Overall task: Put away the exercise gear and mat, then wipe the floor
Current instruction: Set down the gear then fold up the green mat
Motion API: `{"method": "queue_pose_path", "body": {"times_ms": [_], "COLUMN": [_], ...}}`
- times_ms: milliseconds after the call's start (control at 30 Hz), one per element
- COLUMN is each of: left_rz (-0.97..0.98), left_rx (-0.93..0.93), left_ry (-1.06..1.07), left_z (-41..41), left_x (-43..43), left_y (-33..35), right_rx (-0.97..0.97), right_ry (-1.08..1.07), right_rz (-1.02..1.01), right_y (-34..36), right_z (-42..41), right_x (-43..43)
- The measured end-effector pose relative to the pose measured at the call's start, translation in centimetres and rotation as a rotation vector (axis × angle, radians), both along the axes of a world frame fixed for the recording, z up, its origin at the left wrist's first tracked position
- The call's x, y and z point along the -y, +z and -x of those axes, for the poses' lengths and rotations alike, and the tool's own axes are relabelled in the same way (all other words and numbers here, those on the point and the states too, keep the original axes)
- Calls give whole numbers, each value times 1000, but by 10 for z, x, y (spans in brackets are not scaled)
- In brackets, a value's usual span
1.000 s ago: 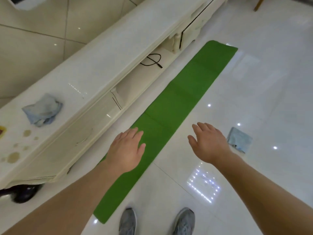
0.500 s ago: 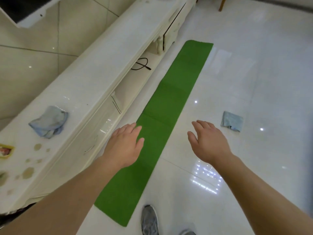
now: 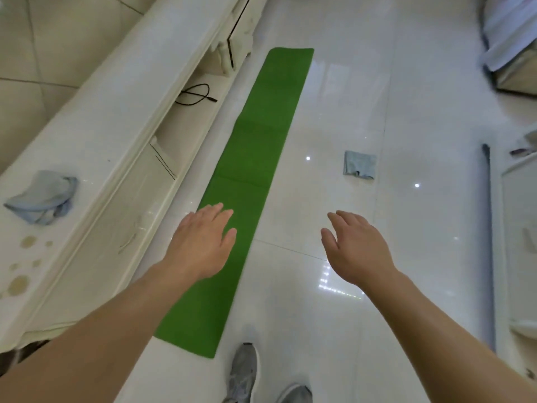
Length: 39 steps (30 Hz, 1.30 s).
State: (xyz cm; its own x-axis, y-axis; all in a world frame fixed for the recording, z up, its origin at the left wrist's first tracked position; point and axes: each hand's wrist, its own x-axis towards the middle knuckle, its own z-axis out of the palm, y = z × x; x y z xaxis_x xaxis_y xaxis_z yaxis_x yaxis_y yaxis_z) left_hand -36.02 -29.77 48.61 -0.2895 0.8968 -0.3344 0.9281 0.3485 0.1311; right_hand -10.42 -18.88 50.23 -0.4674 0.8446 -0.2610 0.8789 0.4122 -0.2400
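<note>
Both hands are empty, fingers straight and close together, palms down; left hand (image 3: 203,242) hangs above the near stretch of the green exercise mat (image 3: 261,141), right hand (image 3: 357,248) above bare tile to its right; the mat lies flat on the glossy white floor (image 3: 421,112), a narrow creased strip running near to far beside the white TV cabinet (image 3: 96,135) on the left; a folded blue cloth (image 3: 359,168) lies on the tiles right of the mat; a crumpled blue cloth (image 3: 40,196) and brown stains (image 3: 20,283) mark the cabinet top; a black cable (image 3: 196,94) sits in its open shelf; grey sneakers (image 3: 244,370) stand nearest
</note>
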Motion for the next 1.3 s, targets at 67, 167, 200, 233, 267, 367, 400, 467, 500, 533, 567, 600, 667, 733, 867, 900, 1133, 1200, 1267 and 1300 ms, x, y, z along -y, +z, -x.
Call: {"method": "queue_pose_path", "body": {"times_ms": [67, 167, 200, 233, 267, 367, 400, 467, 500, 533, 567, 600, 667, 733, 867, 900, 1133, 1200, 1267, 1300], "left_rz": [-4, -2, -3, -3, -4, 6, 12, 24, 30, 31, 34, 42, 51, 48, 59, 60, 68, 89, 92, 89], "left_rx": [6, 17, 19, 26, 34, 71, 82, 101, 103, 97, 88, 78, 57, 44, 62, 57, 23, 15, 15, 14], "left_ry": [-7, -9, -7, -4, -1, 14, 16, 9, 5, -2, -15, -29, -57, -69, -47, -39, -44, -62, -64, -62], "left_z": [-5, -5, -3, 1, 6, 27, 36, 56, 67, 80, 93, 105, 126, 142, 162, 165, 187, 194, 205, 212], "left_x": [11, 27, 33, 40, 46, 65, 72, 85, 92, 97, 101, 104, 107, 109, 113, 113, 116, 113, 108, 104], "left_y": [-2, -9, -13, -17, -22, -39, -45, -57, -63, -68, -74, -80, -93, -109, -156, -171, -309, -348, -383, -399], "right_rx": [-13, -38, -42, -44, -42, -32, -30, -24, -20, -15, -9, -2, 14, 33, 67, 64, 111, 126, 131, 136], "right_ry": [-32, -82, -93, -103, -114, -136, -140, -156, -163, -167, -168, -173, -187, -188, -141, -119, 80, 89, 89, 95], "right_rz": [18, 55, 70, 85, 99, 133, 139, 143, 148, 148, 142, 137, 135, 143, 146, 133, 90, 103, 112, 108], "right_y": [-4, -14, -19, -25, -31, -50, -56, -69, -75, -82, -89, -96, -111, -130, -179, -194, -334, -372, -408, -425], "right_z": [-7, -7, -4, 0, 5, 27, 36, 54, 64, 74, 84, 92, 107, 119, 138, 143, 176, 180, 182, 184], "right_x": [13, 33, 41, 49, 57, 81, 89, 102, 108, 113, 118, 122, 127, 131, 135, 134, 124, 123, 121, 119]}}
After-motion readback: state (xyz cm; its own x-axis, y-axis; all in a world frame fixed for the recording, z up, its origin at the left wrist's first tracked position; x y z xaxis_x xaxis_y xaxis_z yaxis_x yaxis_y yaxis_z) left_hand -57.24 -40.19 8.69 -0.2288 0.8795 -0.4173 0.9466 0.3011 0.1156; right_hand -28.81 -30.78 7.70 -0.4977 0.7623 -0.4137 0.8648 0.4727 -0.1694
